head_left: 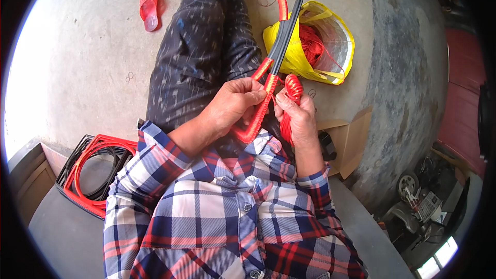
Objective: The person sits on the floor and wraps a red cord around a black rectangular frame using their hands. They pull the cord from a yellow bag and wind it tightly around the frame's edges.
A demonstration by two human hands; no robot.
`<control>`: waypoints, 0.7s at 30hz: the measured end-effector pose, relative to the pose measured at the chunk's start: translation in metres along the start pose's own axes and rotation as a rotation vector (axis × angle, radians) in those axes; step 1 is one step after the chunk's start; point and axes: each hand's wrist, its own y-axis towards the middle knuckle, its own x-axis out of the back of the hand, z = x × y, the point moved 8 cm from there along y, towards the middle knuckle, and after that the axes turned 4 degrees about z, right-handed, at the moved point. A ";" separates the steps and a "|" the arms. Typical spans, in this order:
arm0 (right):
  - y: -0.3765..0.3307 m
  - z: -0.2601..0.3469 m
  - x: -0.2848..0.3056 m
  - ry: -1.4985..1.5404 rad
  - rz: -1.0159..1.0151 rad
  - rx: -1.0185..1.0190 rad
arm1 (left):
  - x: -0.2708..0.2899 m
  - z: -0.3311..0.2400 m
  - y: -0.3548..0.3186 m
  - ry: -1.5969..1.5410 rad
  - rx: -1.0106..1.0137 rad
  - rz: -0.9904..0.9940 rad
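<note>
While left grip (231,105) pinches red-wrapped frame (257,119), right grip (300,118) holds red cord (293,89).

Slants from lower left to upper right as a dark grey frame (281,44) of slim bars with an angular top corner. Carries tight, glossy red wrapping (261,111) around the lower corner and along an upper curve, with bare bars between. Includes, just right, an upright red cord bundle (293,87), coiled on top.
</note>
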 end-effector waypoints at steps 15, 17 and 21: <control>-0.003 0.001 -0.003 -0.043 0.010 0.077 | 0.002 0.007 0.004 -0.046 0.002 -0.018; -0.002 -0.002 0.004 0.018 -0.033 0.044 | 0.002 0.006 0.005 -0.056 -0.025 0.008; -0.004 0.002 0.013 0.090 -0.131 0.088 | 0.001 0.003 0.003 -0.059 -0.027 0.008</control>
